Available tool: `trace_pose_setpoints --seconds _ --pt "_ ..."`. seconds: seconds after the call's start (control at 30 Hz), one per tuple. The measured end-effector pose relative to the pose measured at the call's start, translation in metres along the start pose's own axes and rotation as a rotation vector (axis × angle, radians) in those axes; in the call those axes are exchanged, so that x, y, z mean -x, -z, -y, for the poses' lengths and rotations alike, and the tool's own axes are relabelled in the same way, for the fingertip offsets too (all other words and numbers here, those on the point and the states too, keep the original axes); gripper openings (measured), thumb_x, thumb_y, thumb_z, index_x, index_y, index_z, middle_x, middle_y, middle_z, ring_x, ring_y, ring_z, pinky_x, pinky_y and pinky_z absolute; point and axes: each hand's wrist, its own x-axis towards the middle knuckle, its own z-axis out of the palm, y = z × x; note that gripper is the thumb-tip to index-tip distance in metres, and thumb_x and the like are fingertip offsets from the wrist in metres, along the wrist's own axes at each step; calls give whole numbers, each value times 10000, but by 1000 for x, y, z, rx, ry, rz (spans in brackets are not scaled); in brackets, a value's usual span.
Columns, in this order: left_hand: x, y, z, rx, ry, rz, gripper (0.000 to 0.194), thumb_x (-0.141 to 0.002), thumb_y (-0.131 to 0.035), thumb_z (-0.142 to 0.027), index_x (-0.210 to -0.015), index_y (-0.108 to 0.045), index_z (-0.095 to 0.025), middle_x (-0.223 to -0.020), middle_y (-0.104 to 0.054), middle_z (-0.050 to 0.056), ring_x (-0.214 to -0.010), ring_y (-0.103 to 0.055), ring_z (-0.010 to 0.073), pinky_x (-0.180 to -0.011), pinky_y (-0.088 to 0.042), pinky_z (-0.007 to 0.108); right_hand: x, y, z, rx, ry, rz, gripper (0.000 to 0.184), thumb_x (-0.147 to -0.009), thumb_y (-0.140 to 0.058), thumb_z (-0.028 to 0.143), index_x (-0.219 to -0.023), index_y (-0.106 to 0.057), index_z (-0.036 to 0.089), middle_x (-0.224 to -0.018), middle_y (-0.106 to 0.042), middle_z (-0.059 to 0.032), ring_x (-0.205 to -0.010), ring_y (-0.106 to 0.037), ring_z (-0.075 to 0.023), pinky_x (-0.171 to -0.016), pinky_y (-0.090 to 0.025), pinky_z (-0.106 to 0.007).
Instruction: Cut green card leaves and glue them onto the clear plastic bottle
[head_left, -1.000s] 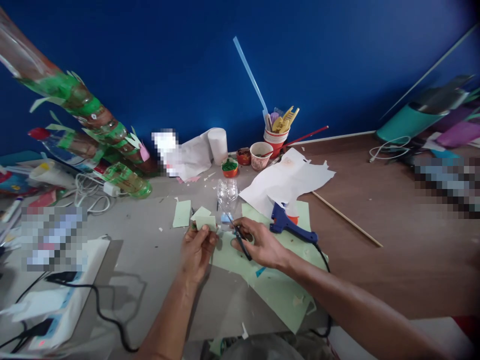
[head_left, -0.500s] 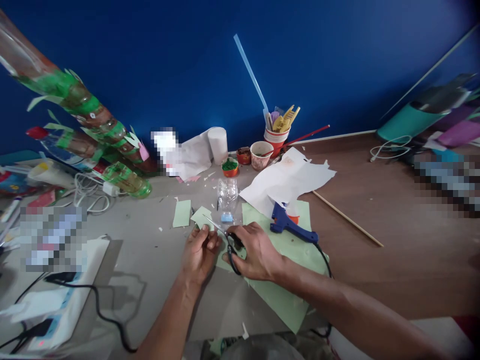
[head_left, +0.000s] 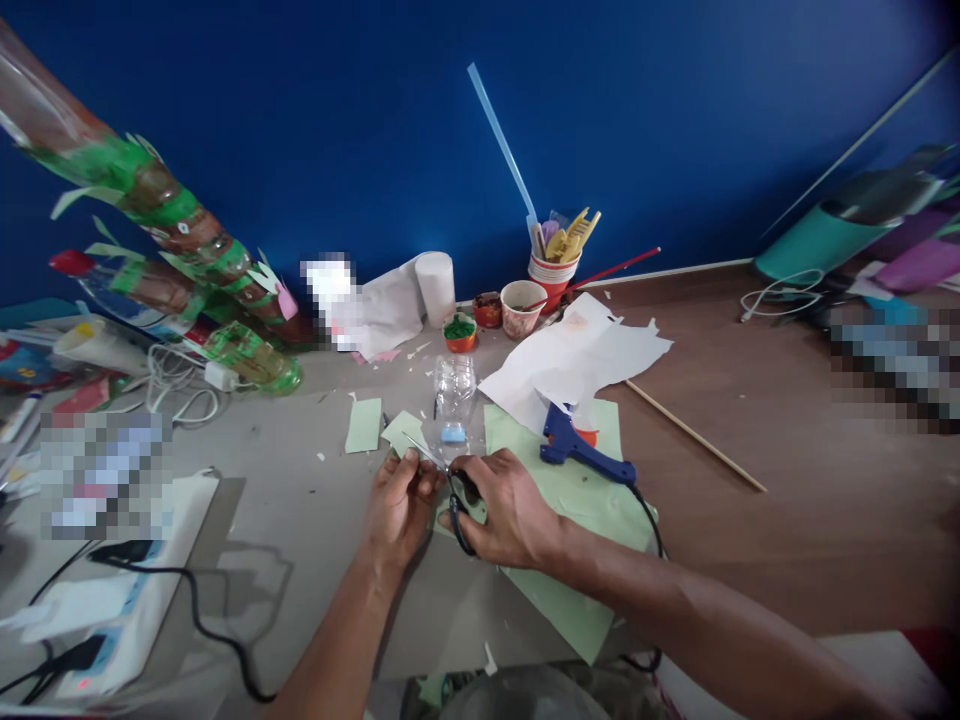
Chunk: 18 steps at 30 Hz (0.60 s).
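My left hand [head_left: 397, 505] pinches a small piece of pale green paper [head_left: 406, 431] between thumb and fingers. In my right hand [head_left: 510, 505] is a pair of black-handled scissors [head_left: 459, 520], thumb and fingers through the loops. The blades point up and left and lie across the green piece. Left of it, a green paper rectangle [head_left: 364, 426] rests on the table. A larger green sheet [head_left: 577, 620] lies partly under my right forearm. Just beyond my hands is a clear plastic bottle piece [head_left: 454, 388] with a blue cap.
A blue glue gun [head_left: 589, 450] lies on the green sheet, its black cord trailing right. Behind are torn white paper [head_left: 577, 350], a paint pot [head_left: 460, 333] and a cup of plastic cutlery [head_left: 553, 270]. A wooden stick [head_left: 697, 437] lies right; a power strip [head_left: 142, 600] sits left.
The scissors and my right hand have shifted slightly left, the blades reaching a little further over the green paper piece. My left hand stays almost in place.
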Motion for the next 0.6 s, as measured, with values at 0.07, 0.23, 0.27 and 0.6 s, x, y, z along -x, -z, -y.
trace_pose_setpoints --seconds 0.07,0.23,0.27,0.6 --pt "1 -2 -1 -8 0 10 266 -633 -800 -269 -626 -564 -147 -507 -477 -49 -435 -414 46 -479 -419 184 0 -1 1 -1 9 6 391 -721 -600 319 -1049 -551 112 -825 -681 -98 -777 -637 -251 -781 -398 -360" --pt "3 -8 -2 -29 -2 7 279 -586 -823 -264 -625 -572 -149 -482 -474 -54 -438 -400 47 -456 -390 167 0 -3 1 9 9 4 383 -732 -594 330 -1040 -553 105 -813 -675 -97 -756 -631 -248 -773 -393 -360" --pt "3 -8 -2 -38 -2 5 287 -585 -824 -274 -621 -570 -147 -487 -481 -52 -439 -403 47 -456 -391 168 0 -3 0 13 8 2 379 -731 -595 328 -1035 -553 106 -802 -673 -93 -745 -629 -244 -767 -393 -356" --pt "2 1 1 -78 26 51 318 -648 -792 -322 -640 -522 -153 -496 -475 -52 -446 -428 54 -471 -394 174 1 -5 -1 15 -2 -19 344 -739 -592 303 -1023 -554 113 -748 -667 -70 -700 -620 -226 -750 -393 -341"
